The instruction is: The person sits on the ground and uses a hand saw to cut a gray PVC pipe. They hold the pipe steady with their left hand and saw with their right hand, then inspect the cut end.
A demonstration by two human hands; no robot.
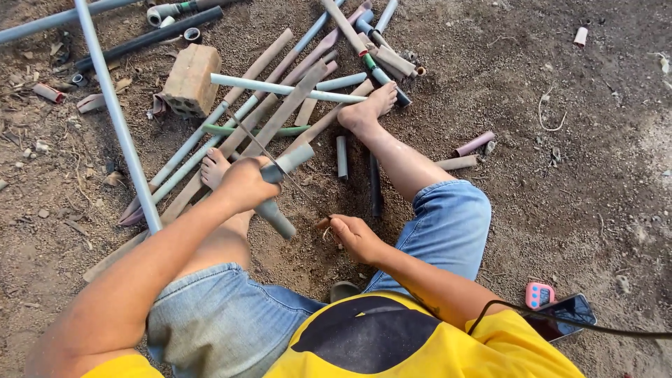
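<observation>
— Two hands were busy when I checked the head view. The left hand (pixel 245 183) was wrapped tight around a short grey plastic pipe (pixel 278 192), holding it at a slant just off the dirt ground (pixel 560 175), between the person's knees.

— And the other?

— The right hand (pixel 355 236) was closed on the handle end of a thin metal saw blade (pixel 280 164), which ran up and away across the pipe, touching it close beside the left fingers.

— Anything around them?

— A heap of long grey and pinkish pipes (pixel 266 105) lay just past the bare feet, with a tan hollow brick (pixel 190 80) beside it, and a dark phone (pixel 570 313) lay on the ground to the right.

— How would I have judged the cut?

— I reckoned it wanted long, light strokes, the blade kept square to the pipe, and the gripping fingers held back from the teeth, since the pipe had no rest under it.
</observation>
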